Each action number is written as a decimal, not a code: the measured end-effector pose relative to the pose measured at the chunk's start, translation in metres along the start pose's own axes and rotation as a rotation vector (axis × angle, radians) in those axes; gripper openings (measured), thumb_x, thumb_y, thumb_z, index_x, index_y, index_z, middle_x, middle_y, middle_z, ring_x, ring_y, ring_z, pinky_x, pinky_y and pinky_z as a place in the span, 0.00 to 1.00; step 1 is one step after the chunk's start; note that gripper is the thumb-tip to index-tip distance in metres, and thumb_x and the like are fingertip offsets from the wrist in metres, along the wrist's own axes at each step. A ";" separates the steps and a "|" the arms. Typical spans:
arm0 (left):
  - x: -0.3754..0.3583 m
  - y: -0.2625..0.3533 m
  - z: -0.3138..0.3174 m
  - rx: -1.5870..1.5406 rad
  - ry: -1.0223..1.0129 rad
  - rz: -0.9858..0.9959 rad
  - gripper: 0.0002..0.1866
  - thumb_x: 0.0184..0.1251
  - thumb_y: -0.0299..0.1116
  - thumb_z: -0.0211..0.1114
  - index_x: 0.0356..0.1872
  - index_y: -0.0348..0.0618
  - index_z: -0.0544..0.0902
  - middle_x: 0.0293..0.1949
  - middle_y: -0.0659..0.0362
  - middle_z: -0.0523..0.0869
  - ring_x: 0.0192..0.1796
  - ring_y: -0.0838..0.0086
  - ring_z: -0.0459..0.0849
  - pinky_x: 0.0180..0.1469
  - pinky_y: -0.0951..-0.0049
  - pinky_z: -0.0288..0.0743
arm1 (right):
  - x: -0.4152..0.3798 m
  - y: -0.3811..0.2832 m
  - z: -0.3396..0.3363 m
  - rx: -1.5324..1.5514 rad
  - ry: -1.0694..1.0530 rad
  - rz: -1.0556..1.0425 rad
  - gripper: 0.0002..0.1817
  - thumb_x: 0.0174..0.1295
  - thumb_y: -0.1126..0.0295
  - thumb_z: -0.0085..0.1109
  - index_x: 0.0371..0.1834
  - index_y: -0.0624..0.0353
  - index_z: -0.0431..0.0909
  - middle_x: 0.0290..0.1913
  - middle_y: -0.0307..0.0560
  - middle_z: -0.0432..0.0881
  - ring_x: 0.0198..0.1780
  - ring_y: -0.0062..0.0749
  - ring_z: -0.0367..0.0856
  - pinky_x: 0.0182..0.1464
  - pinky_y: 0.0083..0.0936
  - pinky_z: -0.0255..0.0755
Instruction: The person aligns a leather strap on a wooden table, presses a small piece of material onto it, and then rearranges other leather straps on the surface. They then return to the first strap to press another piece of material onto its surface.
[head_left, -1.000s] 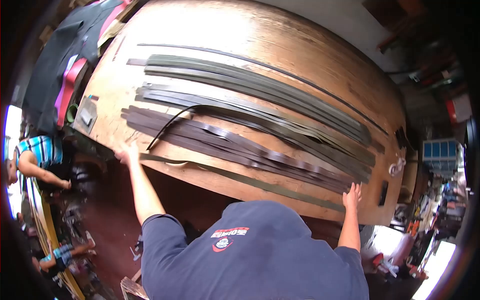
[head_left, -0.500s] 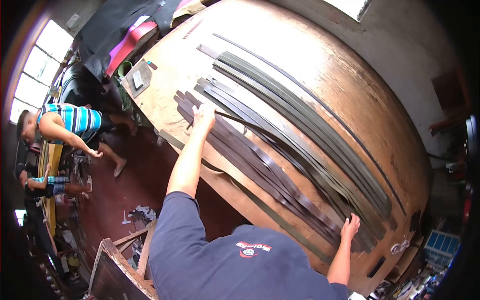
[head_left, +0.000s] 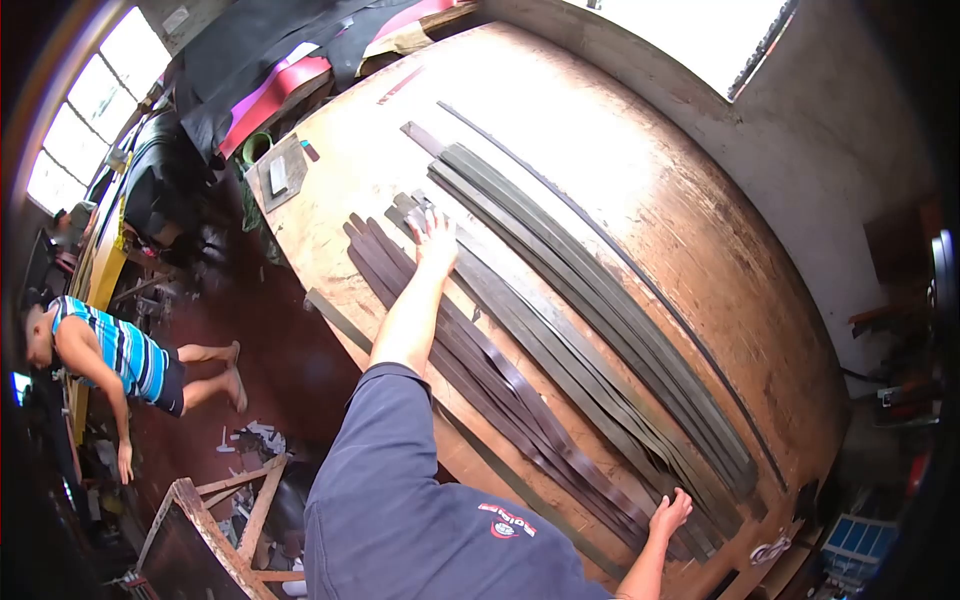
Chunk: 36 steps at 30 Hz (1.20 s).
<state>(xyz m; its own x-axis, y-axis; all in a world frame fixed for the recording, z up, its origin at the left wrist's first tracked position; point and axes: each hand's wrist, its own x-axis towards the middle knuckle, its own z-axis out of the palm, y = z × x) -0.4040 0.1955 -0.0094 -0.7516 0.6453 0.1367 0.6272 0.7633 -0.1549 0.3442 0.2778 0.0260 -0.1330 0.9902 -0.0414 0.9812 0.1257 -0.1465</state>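
My left hand (head_left: 435,243) lies with fingers spread on the far ends of the middle bundle of dark, leather-like strips (head_left: 540,315). At the near end of that bundle, my right hand (head_left: 671,514) has its fingers curled at the strip edges, seemingly round a strip; the fingertips are partly hidden. Below the middle bundle runs a brown bundle of strips (head_left: 470,350). Above it lies a greenish-grey bundle of strips (head_left: 590,285). One thin dark strip (head_left: 620,250) rests apart, farther across the table.
The strips lie on a large wooden table (head_left: 760,330). A grey plate with a pale block (head_left: 280,172) sits at its far left corner. A person in a striped top (head_left: 125,345) is at the left. A wooden frame (head_left: 215,535) stands beside my left side.
My left hand has lowered a strip onto the middle bundle and now lies spread on it. My right hand stays at the near end. The person in stripes has moved; the view has shifted.
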 end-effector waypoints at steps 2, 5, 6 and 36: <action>-0.021 0.006 -0.028 -0.089 -0.084 -0.053 0.30 0.66 0.34 0.50 0.71 0.42 0.64 0.74 0.48 0.56 0.77 0.54 0.49 0.72 0.30 0.33 | -0.003 -0.002 -0.001 -0.007 0.020 -0.007 0.19 0.59 0.73 0.60 0.55 0.53 0.73 0.57 0.49 0.72 0.61 0.51 0.67 0.59 0.54 0.62; -0.080 -0.005 -0.018 -0.354 0.023 -0.114 0.35 0.62 0.37 0.58 0.72 0.41 0.61 0.76 0.46 0.51 0.78 0.52 0.44 0.73 0.32 0.35 | -0.012 -0.019 -0.004 0.023 0.069 -0.038 0.17 0.61 0.73 0.58 0.54 0.58 0.73 0.56 0.52 0.72 0.60 0.51 0.68 0.59 0.49 0.63; -0.107 -0.012 -0.028 -0.393 0.031 -0.185 0.35 0.63 0.38 0.59 0.72 0.41 0.61 0.75 0.45 0.51 0.78 0.51 0.44 0.73 0.32 0.35 | -0.018 -0.017 -0.001 0.115 0.104 -0.144 0.15 0.61 0.73 0.58 0.51 0.60 0.74 0.54 0.53 0.73 0.58 0.52 0.69 0.59 0.46 0.65; -0.189 -0.214 0.048 -0.911 0.154 -1.148 0.25 0.50 0.39 0.77 0.47 0.43 0.77 0.49 0.47 0.81 0.53 0.53 0.81 0.54 0.58 0.76 | -0.162 -0.086 0.015 0.216 -0.378 -0.633 0.11 0.55 0.71 0.64 0.40 0.58 0.79 0.42 0.52 0.73 0.49 0.50 0.71 0.50 0.41 0.68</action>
<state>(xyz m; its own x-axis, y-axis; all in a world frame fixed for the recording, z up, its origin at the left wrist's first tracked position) -0.4061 -0.0915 -0.0493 -0.9226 -0.3615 -0.1347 -0.3317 0.5651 0.7554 0.2798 0.1057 0.0305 -0.7372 0.6407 -0.2146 0.6581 0.6089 -0.4429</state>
